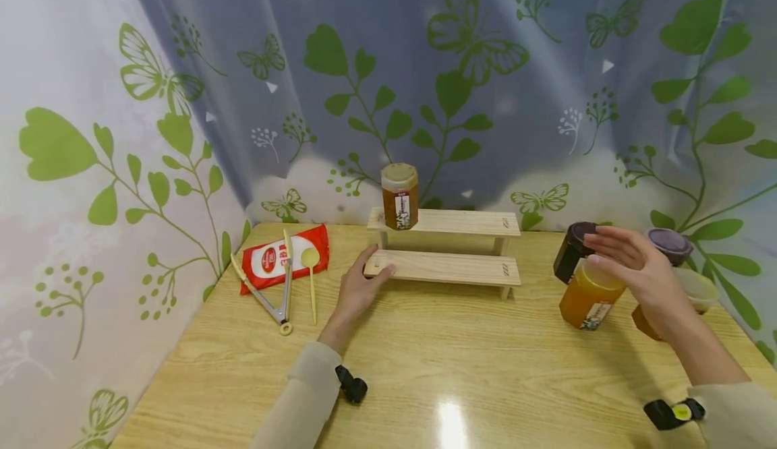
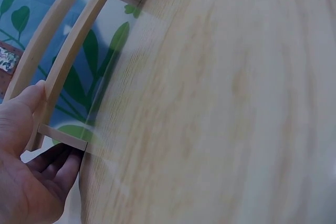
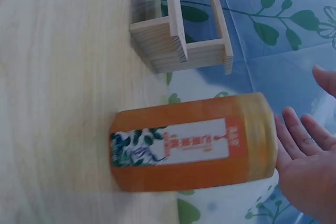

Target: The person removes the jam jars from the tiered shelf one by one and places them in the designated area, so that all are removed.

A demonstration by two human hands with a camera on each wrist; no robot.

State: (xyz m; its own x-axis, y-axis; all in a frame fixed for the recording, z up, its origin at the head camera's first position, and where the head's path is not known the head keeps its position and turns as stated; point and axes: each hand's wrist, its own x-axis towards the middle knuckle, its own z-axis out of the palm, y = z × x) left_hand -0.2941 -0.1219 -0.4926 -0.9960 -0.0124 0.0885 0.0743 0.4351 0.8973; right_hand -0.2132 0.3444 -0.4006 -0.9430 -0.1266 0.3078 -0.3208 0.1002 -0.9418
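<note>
My left hand (image 1: 357, 287) grips the left end of the lower board of a two-tier wooden stand (image 1: 449, 267), thumb on top and fingers below. In the left wrist view, those fingers curl by the stand's leg (image 2: 63, 136). A honey-coloured jar (image 1: 399, 199) with a pale lid stands on the upper tier's left end. At the right, my right hand (image 1: 652, 280) is held with fingers extended near the lid of an upright amber jar (image 1: 585, 304). The right wrist view shows its fingers close beside that lid (image 3: 261, 135), with the jar's label facing the camera.
Around the right hand are a dark-lidded jar (image 1: 567, 260), a purple-lidded jar (image 1: 670, 245) and a pale-lidded jar (image 1: 698, 292), partly hidden. On the left lie a red-and-white packet (image 1: 317, 243), tongs (image 1: 261, 301) and a yellow spoon (image 1: 311, 258). A patterned curtain (image 1: 376, 44) hangs behind the table.
</note>
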